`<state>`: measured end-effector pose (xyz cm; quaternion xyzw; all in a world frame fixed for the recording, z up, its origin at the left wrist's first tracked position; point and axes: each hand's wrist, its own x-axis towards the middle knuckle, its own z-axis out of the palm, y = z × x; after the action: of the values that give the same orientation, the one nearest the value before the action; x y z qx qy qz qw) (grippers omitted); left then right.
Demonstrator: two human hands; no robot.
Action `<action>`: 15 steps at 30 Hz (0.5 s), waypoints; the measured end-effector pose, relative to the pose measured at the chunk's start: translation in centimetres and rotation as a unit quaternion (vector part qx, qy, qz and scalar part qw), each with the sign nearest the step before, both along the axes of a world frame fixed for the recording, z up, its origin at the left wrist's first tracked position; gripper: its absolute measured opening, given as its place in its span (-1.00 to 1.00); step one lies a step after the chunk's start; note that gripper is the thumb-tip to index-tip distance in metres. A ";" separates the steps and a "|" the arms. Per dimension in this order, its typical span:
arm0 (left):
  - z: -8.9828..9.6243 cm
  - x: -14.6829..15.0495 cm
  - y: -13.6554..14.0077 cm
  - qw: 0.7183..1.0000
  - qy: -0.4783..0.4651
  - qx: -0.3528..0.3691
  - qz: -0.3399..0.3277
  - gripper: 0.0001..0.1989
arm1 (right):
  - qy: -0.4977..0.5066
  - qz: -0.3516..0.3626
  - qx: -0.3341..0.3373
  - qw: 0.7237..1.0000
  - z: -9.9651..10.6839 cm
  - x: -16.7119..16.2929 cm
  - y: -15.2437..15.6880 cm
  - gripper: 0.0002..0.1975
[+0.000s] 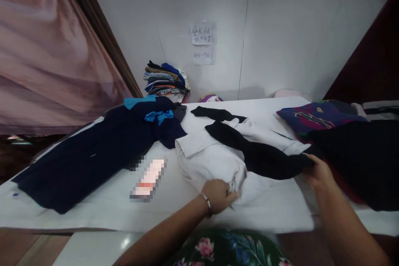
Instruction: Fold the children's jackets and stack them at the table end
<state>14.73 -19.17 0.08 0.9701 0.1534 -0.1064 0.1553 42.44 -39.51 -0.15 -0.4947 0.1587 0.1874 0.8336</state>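
Note:
A white garment with black parts (pixel 205 160) lies loosely bunched on the white-covered table. My left hand (pixel 218 195), with a bracelet at the wrist, is closed on a fold of its white cloth near the table's front edge. Farther right, my right hand (pixel 319 172) pinches the end of a long black piece of it that looks like a sleeve (pixel 268 160). That piece stretches leftward across the white cloth. A second narrow black piece (pixel 215 113) lies behind it. My right fingertips are partly hidden by the cloth.
Dark navy clothing (pixel 84 158) with blue parts covers the table's left side. Near it lies a pixelated phone-like object (pixel 151 178). Black cloth (pixel 361 158) and a patterned purple garment (pixel 321 116) lie at right. Folded clothes (pixel 165 79) are stacked by the wall; a pink curtain hangs left.

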 end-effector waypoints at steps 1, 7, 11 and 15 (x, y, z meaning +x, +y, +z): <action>0.3 -0.4 -0.4 1.000 -0.005 -0.021 -0.013 -0.44 | 0.029 0.021 -0.026 0.999 -0.4 0.4 -0.5 -0.83; 2.7 0.9 6.2 0.982 -0.150 -0.028 0.115 -0.59 | 0.020 0.096 0.016 0.995 -2.1 -0.6 -3.5 -0.84; 2.5 4.1 14.0 0.954 -0.194 0.121 0.193 -0.66 | 0.014 0.096 0.015 0.995 -2.4 -0.5 -4.8 -0.62; 0.7 7.1 18.5 0.954 -0.092 0.157 0.238 -0.52 | 0.020 0.109 -0.075 0.991 -2.6 1.3 -4.4 -0.70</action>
<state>21.79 -0.65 0.78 0.9230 0.3799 0.0489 0.0356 43.71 -43.89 -2.77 -0.5663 0.1339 0.2749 0.7654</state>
